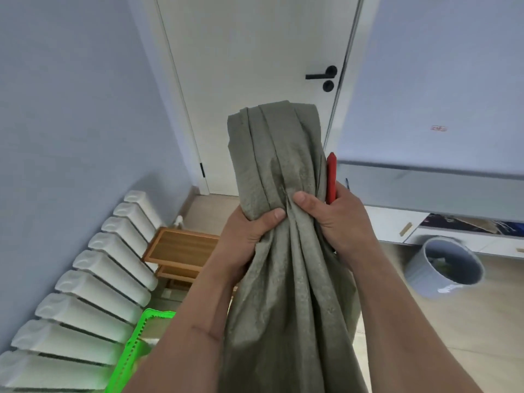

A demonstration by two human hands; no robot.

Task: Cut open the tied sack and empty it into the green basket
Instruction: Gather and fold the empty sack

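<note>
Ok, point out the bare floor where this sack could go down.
Bare wood floor lies right of the sack, below the grey bin and white cabinet. A smaller patch lies before the door. The left is crowded: radiator, wooden stand, green basket.

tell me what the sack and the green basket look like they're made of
The sack: likely woven plastic or coarse cloth, matte grey-green; a fine grainy weave shows, and it creases stiffly where the hands bunch it.
The green basket: probably moulded plastic, bright and slightly glossy, with a slotted wall.
</note>
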